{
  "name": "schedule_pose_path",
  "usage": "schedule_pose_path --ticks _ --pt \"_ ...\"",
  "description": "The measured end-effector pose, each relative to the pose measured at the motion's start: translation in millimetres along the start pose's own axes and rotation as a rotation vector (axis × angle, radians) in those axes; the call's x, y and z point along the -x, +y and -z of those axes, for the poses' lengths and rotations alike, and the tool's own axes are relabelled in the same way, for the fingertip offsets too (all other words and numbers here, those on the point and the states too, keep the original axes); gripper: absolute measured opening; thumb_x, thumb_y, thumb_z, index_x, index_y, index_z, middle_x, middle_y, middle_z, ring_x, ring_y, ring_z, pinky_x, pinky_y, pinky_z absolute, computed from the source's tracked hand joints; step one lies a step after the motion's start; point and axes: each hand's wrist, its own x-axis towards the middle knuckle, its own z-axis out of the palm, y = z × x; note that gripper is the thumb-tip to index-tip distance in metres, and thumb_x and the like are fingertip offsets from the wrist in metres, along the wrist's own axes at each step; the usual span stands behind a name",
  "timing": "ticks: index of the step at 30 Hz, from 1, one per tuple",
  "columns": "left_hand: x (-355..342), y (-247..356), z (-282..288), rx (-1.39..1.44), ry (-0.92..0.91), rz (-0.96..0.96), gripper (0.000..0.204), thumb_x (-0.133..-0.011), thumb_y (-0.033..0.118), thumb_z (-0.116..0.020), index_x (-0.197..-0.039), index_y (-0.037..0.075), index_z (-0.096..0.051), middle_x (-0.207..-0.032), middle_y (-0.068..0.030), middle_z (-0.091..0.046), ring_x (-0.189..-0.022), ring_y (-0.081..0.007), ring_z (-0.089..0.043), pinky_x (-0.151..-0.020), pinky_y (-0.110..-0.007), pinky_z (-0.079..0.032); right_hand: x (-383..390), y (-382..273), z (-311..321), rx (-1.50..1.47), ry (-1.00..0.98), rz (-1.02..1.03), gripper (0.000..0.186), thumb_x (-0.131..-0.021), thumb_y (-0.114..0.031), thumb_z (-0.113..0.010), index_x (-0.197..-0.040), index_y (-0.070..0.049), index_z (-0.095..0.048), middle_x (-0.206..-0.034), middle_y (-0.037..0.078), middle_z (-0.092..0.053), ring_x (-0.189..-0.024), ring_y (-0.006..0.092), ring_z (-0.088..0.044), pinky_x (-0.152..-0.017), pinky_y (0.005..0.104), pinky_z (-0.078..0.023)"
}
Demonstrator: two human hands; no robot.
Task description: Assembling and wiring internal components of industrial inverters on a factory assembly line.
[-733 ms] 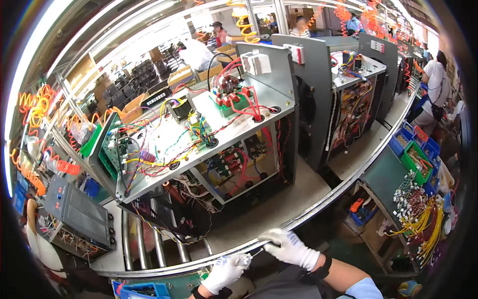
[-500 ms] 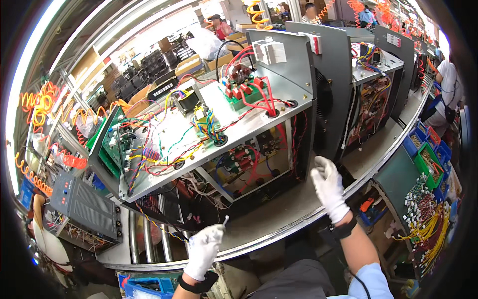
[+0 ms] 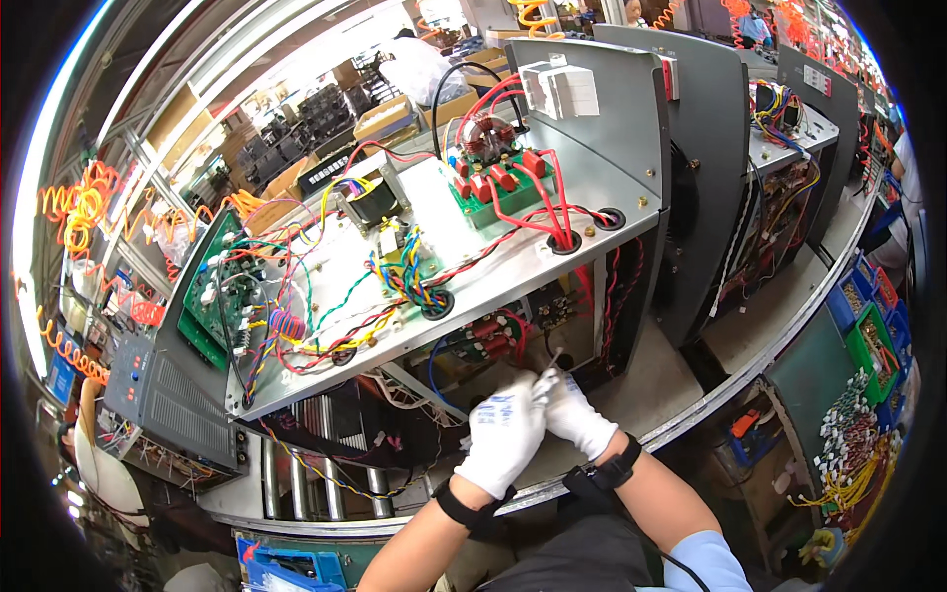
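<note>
Both our gloved hands met at 6 o'clock under the open chassis (image 3: 513, 247), left hand (image 3: 505, 434) and right hand (image 3: 572, 412) pinching a thin metal pin (image 3: 555, 357) to steady it.

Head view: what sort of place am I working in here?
Likely an electronics assembly line in a factory. An open metal chassis full of coloured wiring sits on a roller conveyor, more units follow along the line, and parts bins stand at the right.
</note>
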Motion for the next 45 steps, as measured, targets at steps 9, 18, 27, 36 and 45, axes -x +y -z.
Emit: schedule_pose_path --ticks 9,18,27,36,45 --pt "34 -21 29 0.040 -0.010 0.243 0.022 -0.093 0.017 -0.057 -0.108 0.004 -0.065 -0.088 -0.0207 -0.067 -0.081 -0.0309 -0.068 -0.069 -0.038 -0.053 -9 -49 -9 -0.649 0.064 -0.200 0.023 -0.087 0.002 -0.056 -0.109 -0.002 -0.061 -0.096 0.004 -0.065 -0.081 0.0081 -0.059 -0.067 0.0229 -0.048" --pt "-9 -39 0 -0.067 -0.024 0.076 0.017 -0.086 0.014 -0.053 -0.099 0.011 -0.062 -0.082 -0.0173 -0.064 -0.074 -0.0380 -0.062 -0.063 -0.046 -0.048 -5 -70 14 -0.784 0.176 -0.200 0.025 -0.094 -0.005 -0.047 -0.117 0.002 -0.056 -0.097 0.009 -0.065 -0.086 0.0136 -0.064 -0.068 0.0262 -0.053" --pt "-13 -43 -9 0.015 0.058 0.050 0.011 -0.089 0.008 -0.053 -0.096 0.006 -0.061 -0.090 -0.0190 -0.066 -0.084 -0.0349 -0.066 -0.069 -0.041 -0.051 -11 -64 17 0.021 0.272 0.043 0.028 -0.084 -0.013 -0.062 -0.109 0.000 -0.058 -0.095 0.022 -0.064 -0.085 0.0383 -0.064 -0.076 0.0392 -0.050" --pt "3 -26 6 0.232 0.129 -0.047 0.021 -0.090 0.015 -0.060 -0.109 0.006 -0.065 -0.079 -0.0172 -0.064 -0.067 -0.0261 -0.063 -0.061 -0.034 -0.049 18 -61 17 -0.643 0.297 -0.103 0.014 -0.086 -0.001 -0.064 -0.098 -0.002 -0.056 -0.081 0.000 -0.058 -0.072 0.0027 -0.048 -0.063 0.0204 -0.044" --pt "-6 -45 25 0.635 -0.272 0.306 0.011 -0.088 0.001 -0.060 -0.098 0.003 -0.064 -0.082 0.0051 -0.057 -0.064 -0.0010 -0.049 -0.053 -0.019 -0.037 17 -61 46 -1.057 -0.093 -0.218 0.025 -0.087 -0.009 -0.069 -0.105 -0.001 -0.054 -0.091 0.006 -0.062 -0.079 0.0116 -0.063 -0.072 0.0265 -0.054"
